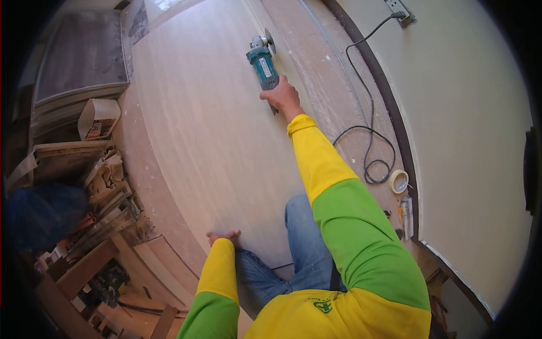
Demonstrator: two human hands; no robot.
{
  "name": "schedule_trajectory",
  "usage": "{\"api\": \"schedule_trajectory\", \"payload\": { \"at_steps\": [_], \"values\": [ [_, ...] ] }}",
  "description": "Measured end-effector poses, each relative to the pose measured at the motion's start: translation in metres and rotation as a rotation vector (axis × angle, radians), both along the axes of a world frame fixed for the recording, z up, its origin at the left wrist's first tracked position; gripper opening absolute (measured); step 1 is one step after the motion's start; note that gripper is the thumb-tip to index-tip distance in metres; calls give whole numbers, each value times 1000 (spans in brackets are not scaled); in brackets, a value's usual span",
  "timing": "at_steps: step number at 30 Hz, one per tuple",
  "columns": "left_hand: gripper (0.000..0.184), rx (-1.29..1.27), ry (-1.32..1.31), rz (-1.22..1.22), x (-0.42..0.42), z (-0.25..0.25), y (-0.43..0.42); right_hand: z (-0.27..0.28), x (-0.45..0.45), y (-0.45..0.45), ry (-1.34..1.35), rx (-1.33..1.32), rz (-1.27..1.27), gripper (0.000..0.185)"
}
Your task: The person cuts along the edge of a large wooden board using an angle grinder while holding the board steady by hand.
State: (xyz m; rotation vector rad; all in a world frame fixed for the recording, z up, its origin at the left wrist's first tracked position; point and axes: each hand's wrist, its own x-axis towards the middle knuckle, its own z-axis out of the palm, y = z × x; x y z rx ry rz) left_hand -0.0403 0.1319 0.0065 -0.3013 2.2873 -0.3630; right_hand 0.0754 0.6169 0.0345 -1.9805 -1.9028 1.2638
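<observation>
Stretched far forward, my right hand [284, 97] is wrapped round the rear of a teal angle grinder [263, 66]. The grinder's disc [270, 40] stands on edge at the far end, close to the right edge of a large pale wooden panel [209, 124]. I cannot tell whether the disc touches the panel. My left hand [223, 235] rests at the panel's near left edge with thumb and fingers apart, holding nothing. My knees, in jeans, are at the panel's near end.
A black cord [370, 113] runs from a wall socket [400, 12] and loops on the floor at right. Nearby lie a tape roll [398, 181] and small tools. Wood scraps [110, 198], a white container [99, 118] and a blue bag [45, 214] crowd the left.
</observation>
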Motion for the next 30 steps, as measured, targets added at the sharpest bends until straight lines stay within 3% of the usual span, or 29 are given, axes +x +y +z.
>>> {"api": "schedule_trajectory", "payload": {
  "at_steps": [17, 30],
  "values": [
    [151, -5, -30, -8, -2, 0, -2, -13, -46, 69, 44, 67, -7, 85],
    [152, -9, -28, -36, -2, -8, -7, -1, 1, -4, 3, 16, -6, 80]
  ]
}}
